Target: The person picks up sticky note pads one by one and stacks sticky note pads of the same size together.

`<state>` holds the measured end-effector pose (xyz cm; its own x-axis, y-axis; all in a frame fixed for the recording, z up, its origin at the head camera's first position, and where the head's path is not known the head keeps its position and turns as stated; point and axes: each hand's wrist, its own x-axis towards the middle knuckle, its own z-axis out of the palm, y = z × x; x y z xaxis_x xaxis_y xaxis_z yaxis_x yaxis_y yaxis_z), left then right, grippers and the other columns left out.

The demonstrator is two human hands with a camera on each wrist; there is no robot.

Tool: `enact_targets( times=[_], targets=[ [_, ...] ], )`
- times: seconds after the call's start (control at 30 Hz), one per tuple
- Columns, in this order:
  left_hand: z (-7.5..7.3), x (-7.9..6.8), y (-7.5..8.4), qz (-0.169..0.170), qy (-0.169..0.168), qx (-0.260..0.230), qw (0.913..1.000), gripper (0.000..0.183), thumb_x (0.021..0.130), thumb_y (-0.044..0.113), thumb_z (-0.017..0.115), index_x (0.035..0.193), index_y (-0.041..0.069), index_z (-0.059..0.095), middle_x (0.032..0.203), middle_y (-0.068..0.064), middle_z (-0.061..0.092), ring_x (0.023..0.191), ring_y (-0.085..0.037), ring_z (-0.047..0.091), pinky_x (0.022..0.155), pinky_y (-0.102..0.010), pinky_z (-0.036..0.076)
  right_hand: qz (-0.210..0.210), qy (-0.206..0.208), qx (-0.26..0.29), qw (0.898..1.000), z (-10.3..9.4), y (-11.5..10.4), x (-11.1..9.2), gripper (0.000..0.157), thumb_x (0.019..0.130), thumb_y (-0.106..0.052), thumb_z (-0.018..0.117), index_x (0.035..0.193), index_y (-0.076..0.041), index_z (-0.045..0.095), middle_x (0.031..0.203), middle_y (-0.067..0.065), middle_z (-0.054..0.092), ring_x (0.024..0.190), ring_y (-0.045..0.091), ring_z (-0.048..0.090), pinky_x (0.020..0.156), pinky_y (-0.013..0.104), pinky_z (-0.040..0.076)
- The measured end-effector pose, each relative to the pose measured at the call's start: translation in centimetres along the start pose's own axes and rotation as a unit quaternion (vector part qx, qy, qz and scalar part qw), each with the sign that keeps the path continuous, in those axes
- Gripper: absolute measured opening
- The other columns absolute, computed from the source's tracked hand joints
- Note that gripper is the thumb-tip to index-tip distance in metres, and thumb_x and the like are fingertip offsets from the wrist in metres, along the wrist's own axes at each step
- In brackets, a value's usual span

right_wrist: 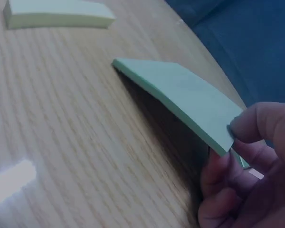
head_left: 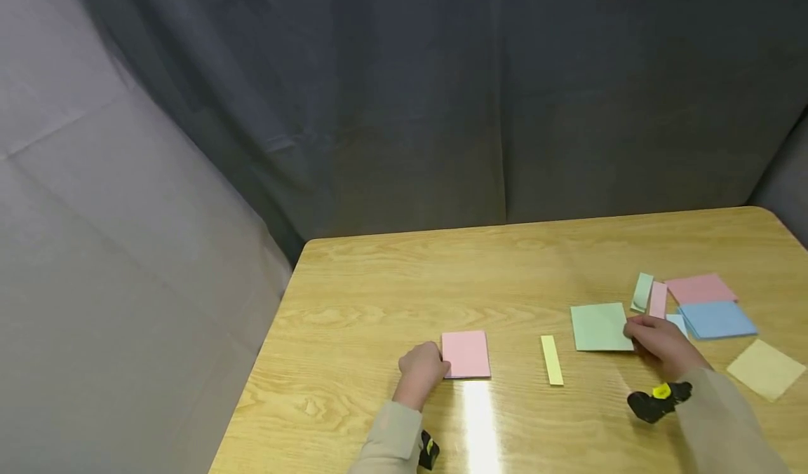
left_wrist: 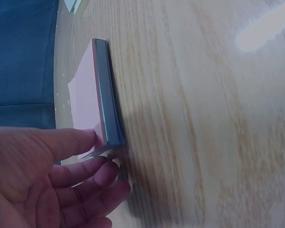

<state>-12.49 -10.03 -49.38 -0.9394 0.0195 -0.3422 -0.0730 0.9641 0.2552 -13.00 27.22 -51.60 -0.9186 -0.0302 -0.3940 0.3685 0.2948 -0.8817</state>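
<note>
My left hand [head_left: 421, 372] pinches the near left corner of a pink-topped stack of sticky notes [head_left: 466, 354], thumb on top. In the left wrist view, bluish layers show beneath the pink sheet [left_wrist: 88, 97]; the stack lies on the table. On the right, my right hand [head_left: 664, 341] pinches a pale green sticky note pad [head_left: 601, 327] by its right edge. That edge is tilted up off the wood in the right wrist view, while the far corner of the pad [right_wrist: 180, 90] stays low. A narrow yellow sticky note pad [head_left: 552, 360] lies between the hands.
Beyond my right hand lie a green strip pad [head_left: 642, 292], a pink strip pad [head_left: 658, 299], a partly hidden light blue piece [head_left: 678, 323], a pink pad [head_left: 701, 289], a blue pad [head_left: 719, 319] and a yellow pad [head_left: 766, 369]. A dark curtain [head_left: 416, 102] hangs behind the table.
</note>
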Motion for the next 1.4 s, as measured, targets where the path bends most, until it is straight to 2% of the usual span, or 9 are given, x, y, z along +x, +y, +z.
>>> enact_targets(
  times=[0.1, 0.2, 0.37, 0.47, 0.7, 0.9, 1.17, 1.4],
  targets=[
    [0.3, -0.1, -0.1, 0.0, 0.0, 0.0, 1.0, 0.031, 0.083, 0.026, 0.063, 0.056, 0.013, 0.054, 0.051, 0.003, 0.045, 0.047, -0.012, 0.037, 0.051, -0.03, 0.034, 0.01, -0.015, 0.057, 0.998, 0.1, 0.3, -0.2, 0.011, 0.086, -0.015, 0.049, 0.088, -0.006, 0.053, 0.065, -0.001, 0.047, 0.052, 0.011, 0.041, 0.048, 0.026, 0.036],
    [0.4, -0.2, -0.2, 0.002, 0.006, -0.001, 1.0, 0.033, 0.083, 0.026, 0.063, 0.054, 0.013, 0.053, 0.05, 0.003, 0.043, 0.046, -0.012, 0.036, 0.049, -0.029, 0.033, 0.008, -0.017, 0.077, 0.997, 0.3, 0.4, -0.5, 0.006, 0.087, -0.016, 0.049, 0.087, -0.012, 0.053, 0.064, -0.001, 0.047, 0.051, 0.009, 0.041, 0.047, 0.025, 0.036],
    [0.5, -0.2, -0.2, 0.002, 0.01, -0.001, 0.9999, 0.038, 0.083, 0.026, 0.062, 0.05, 0.014, 0.047, 0.046, 0.003, 0.036, 0.044, -0.012, 0.031, 0.047, -0.028, 0.029, -0.003, -0.01, 0.078, 0.997, 1.1, -0.3, -1.0, 0.019, 0.088, -0.016, 0.048, 0.101, -0.002, 0.05, 0.066, -0.001, 0.048, 0.054, 0.011, 0.043, 0.05, 0.025, 0.038],
    [0.4, -0.2, -0.2, 0.002, 0.012, -0.001, 0.9999, 0.04, 0.083, 0.025, 0.062, 0.049, 0.014, 0.043, 0.046, 0.004, 0.034, 0.043, -0.012, 0.03, 0.046, -0.028, 0.028, -0.006, -0.005, 0.065, 0.998, 1.7, -1.0, -1.1, 0.025, 0.088, -0.015, 0.047, 0.104, 0.004, 0.048, 0.066, -0.002, 0.048, 0.054, 0.011, 0.043, 0.049, 0.025, 0.038],
    [0.5, -0.3, -0.2, 0.003, 0.017, -0.001, 0.9999, 0.042, 0.082, 0.025, 0.062, 0.048, 0.015, 0.04, 0.045, 0.004, 0.032, 0.043, -0.012, 0.028, 0.046, -0.028, 0.026, -0.002, 0.005, 0.037, 0.999, 2.8, -1.8, -1.0, 0.024, 0.089, -0.019, 0.047, 0.096, 0.004, 0.052, 0.065, -0.002, 0.049, 0.054, 0.012, 0.042, 0.05, 0.028, 0.038],
    [0.4, -0.2, -0.1, 0.001, 0.02, 0.003, 0.9998, 0.041, 0.082, 0.026, 0.062, 0.049, 0.015, 0.041, 0.046, 0.003, 0.035, 0.044, -0.012, 0.03, 0.047, -0.029, 0.029, 0.009, 0.004, 0.052, 0.999, 3.5, -1.9, -0.8, 0.021, 0.087, -0.018, 0.049, 0.096, 0.001, 0.053, 0.065, -0.002, 0.05, 0.053, 0.009, 0.043, 0.05, 0.026, 0.04],
    [0.4, -0.1, 0.0, 0.0, 0.018, 0.004, 0.9998, 0.043, 0.083, 0.026, 0.062, 0.047, 0.015, 0.039, 0.045, 0.003, 0.033, 0.043, -0.012, 0.029, 0.047, -0.029, 0.027, 0.001, 0.003, 0.036, 0.999, 4.8, -2.9, -0.5, 0.047, 0.087, -0.019, 0.049, 0.119, 0.013, 0.038, 0.068, -0.001, 0.05, 0.057, 0.009, 0.043, 0.052, 0.024, 0.04],
    [0.2, -0.1, 0.1, 0.002, 0.019, 0.002, 0.9998, 0.046, 0.083, 0.025, 0.061, 0.047, 0.015, 0.036, 0.044, 0.004, 0.029, 0.041, -0.012, 0.027, 0.046, -0.028, 0.025, -0.006, -0.001, 0.027, 1.0, 5.8, -4.1, -0.4, 0.049, 0.087, -0.018, 0.048, 0.123, 0.013, 0.036, 0.069, -0.001, 0.051, 0.056, 0.009, 0.043, 0.051, 0.025, 0.037]
  ],
)
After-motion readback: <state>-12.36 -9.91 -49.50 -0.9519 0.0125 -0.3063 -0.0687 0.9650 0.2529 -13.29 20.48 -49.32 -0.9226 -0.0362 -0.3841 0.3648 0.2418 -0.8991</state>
